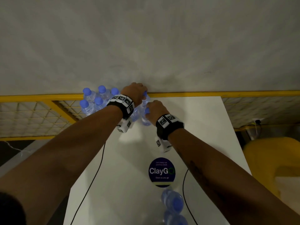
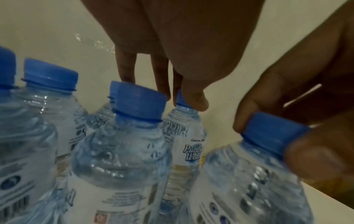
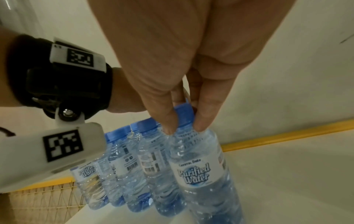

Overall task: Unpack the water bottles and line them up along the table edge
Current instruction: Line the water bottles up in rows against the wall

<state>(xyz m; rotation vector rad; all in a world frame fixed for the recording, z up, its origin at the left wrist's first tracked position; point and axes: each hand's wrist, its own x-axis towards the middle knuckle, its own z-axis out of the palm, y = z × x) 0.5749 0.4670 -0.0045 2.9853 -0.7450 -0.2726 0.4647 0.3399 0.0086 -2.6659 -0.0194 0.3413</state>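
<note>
Several clear water bottles with blue caps [image 1: 95, 101] stand grouped at the far left corner of the white table [image 1: 194, 127]. My left hand [image 1: 136, 93] pinches the cap of one bottle [image 1: 145, 101] at the far edge; in the left wrist view its fingertips [image 2: 193, 103] close round that cap above the labelled bottle [image 2: 189, 150]. My right hand [image 1: 156, 108] pinches the cap of the bottle beside it [image 1: 145, 121]. In the right wrist view my right hand [image 3: 184, 127] grips the "Purified Water" bottle [image 3: 199, 174], which stands upright on the table.
A yellow rail [image 1: 211, 93] runs along the table's far edge, with yellow mesh fencing [image 1: 32, 116] at the left. A round ClayGo sticker [image 1: 161, 172] lies mid-table. More bottles [image 1: 173, 203] stand near the front edge. Black cables [image 1: 94, 176] cross the table. A yellow chair [image 1: 272, 159] is at right.
</note>
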